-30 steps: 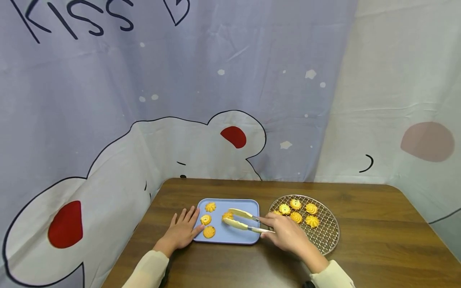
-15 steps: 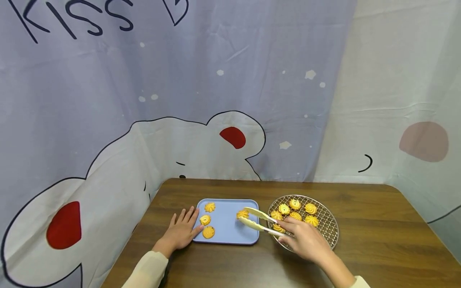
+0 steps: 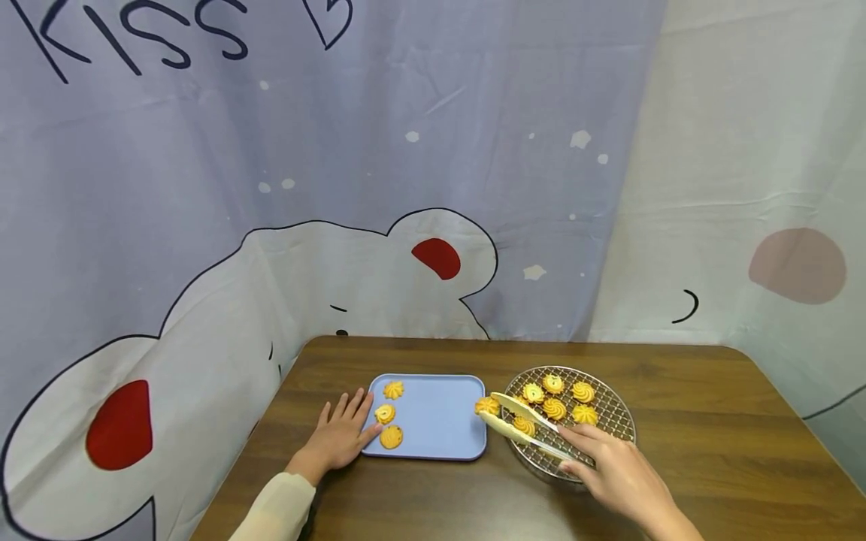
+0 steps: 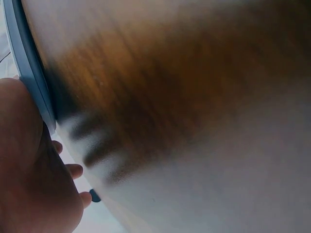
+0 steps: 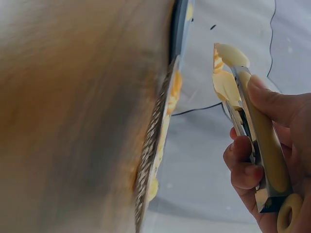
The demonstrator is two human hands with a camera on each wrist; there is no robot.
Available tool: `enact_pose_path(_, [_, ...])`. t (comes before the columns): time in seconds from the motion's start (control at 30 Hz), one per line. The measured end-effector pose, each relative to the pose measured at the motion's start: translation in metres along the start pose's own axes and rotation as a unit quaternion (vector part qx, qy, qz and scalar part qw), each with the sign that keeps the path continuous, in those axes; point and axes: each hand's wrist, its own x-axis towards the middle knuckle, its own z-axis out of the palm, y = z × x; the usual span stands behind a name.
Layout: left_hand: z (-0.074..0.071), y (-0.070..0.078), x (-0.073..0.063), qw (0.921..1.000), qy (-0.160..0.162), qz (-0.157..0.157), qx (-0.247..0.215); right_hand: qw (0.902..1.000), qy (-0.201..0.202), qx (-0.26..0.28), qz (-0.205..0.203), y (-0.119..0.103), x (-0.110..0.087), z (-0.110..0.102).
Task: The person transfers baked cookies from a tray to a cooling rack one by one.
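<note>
My right hand (image 3: 619,469) grips a pair of tongs (image 5: 265,141) with pale yellow tips. Between those tips a golden piped cookie (image 3: 486,406) is pinched, held up over the gap between the blue tray (image 3: 440,417) and the round wire rack (image 3: 612,439). My left hand (image 3: 338,436) lies with fingers spread at the tray's left edge, thumb over the rim. In a column along the tray's left side lie a star-shaped cookie (image 3: 393,389), a swirl cookie (image 3: 385,413) and a flat round cookie (image 3: 391,436).
Several piped cookies (image 3: 583,391) lie on the rack, some partly behind the tongs. Tray and rack stand side by side on a brown wooden table (image 3: 710,436). A printed cloth (image 3: 541,188) hangs behind the table's far edge.
My right hand has carried the tongs and cookie rightward, from over the middle of the tray past its right edge to the rack's left side. The left hand has stayed put.
</note>
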Motion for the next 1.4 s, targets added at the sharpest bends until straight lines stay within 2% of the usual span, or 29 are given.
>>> enact_pose_path(0.23, [-0.004,0.005,-0.002,1.0000,-0.002,-0.004,-0.003,0.9997,0.020,-0.016,0.005,0.013,-0.021,-0.009])
enact_pose_path(0.43, [-0.007,0.008,-0.004,0.9999,-0.007,-0.006,-0.004,0.9994,0.015,-0.024,0.019,0.018,-0.032,-0.018])
enact_pose_path(0.77, [0.002,-0.001,0.002,0.9999,-0.007,-0.008,0.005,0.9984,0.017,-0.028,0.047,0.029,-0.044,-0.029])
enact_pose_path(0.97, [0.003,-0.003,0.002,1.0000,0.000,-0.004,0.001,0.9985,0.021,-0.023,0.045,0.038,-0.052,-0.031])
enact_pose_path(1.23, [0.001,0.000,0.001,1.0000,0.001,-0.004,0.008,0.9978,0.009,-0.019,0.063,0.047,-0.060,-0.031])
enact_pose_path(1.4, [-0.008,0.007,-0.003,1.0000,-0.003,-0.004,0.006,0.9969,-0.013,-0.021,0.075,0.049,-0.063,-0.031])
